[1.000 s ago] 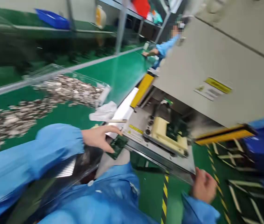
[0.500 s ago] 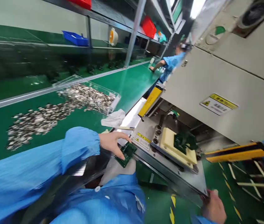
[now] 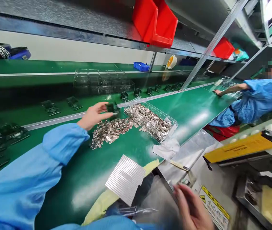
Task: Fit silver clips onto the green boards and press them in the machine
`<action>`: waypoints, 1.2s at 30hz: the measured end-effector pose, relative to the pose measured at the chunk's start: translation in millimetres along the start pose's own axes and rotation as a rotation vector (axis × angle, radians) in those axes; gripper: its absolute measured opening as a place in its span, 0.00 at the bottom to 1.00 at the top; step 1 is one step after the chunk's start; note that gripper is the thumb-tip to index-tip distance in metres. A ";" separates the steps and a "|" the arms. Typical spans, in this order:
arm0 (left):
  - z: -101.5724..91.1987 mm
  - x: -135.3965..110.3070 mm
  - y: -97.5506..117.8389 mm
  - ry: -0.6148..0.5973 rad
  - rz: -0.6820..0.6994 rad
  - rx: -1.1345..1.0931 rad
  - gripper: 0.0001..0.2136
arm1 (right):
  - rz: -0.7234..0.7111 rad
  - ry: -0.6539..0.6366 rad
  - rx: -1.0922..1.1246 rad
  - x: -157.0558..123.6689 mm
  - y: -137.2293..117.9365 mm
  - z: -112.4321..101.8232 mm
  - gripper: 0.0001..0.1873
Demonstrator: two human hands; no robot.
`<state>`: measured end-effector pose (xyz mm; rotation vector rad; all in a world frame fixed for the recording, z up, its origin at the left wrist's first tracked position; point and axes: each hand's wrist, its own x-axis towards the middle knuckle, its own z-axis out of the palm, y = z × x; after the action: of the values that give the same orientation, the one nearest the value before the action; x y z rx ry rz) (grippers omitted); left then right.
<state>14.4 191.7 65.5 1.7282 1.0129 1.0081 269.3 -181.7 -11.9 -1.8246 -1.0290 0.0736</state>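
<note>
My left hand [image 3: 94,115] pinches a small dark green part [image 3: 112,109], which looks like a moulded piece or board. It is raised over the far side of the green work surface [image 3: 78,179], by a pile of small silvery metal pieces [image 3: 112,131]. More of these pieces fill a clear plastic tray [image 3: 174,127] lying beside the pile. My right hand [image 3: 193,207], slightly blurred, is low at the front by the machine's metal edge. Its fingers are loosely stretched and nothing shows in them. Below the pile lies a ribbed silvery sheet [image 3: 126,179].
Dark parts [image 3: 49,107] stand along the strip behind the rail, with more at far left. A crumpled white cloth or bag [image 3: 166,149] lies near the machine, which has a yellow bar [image 3: 241,147]. A co-worker in blue [image 3: 265,92] sits at right. Red bins [image 3: 155,24] stand overhead.
The view has swung left, from the machine to the work surface. My left hand has carried the dark green part out over the bench. My right hand has left the machine plate's corner.
</note>
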 end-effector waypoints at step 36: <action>-111.5 88.6 -140.9 0.571 -0.305 0.541 0.49 | -0.402 -0.301 -0.534 164.7 -8.5 185.1 0.16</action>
<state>-87.4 344.4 -14.6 1.6410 2.0007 1.1149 281.8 64.7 -35.3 -2.0719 -1.7405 -0.1936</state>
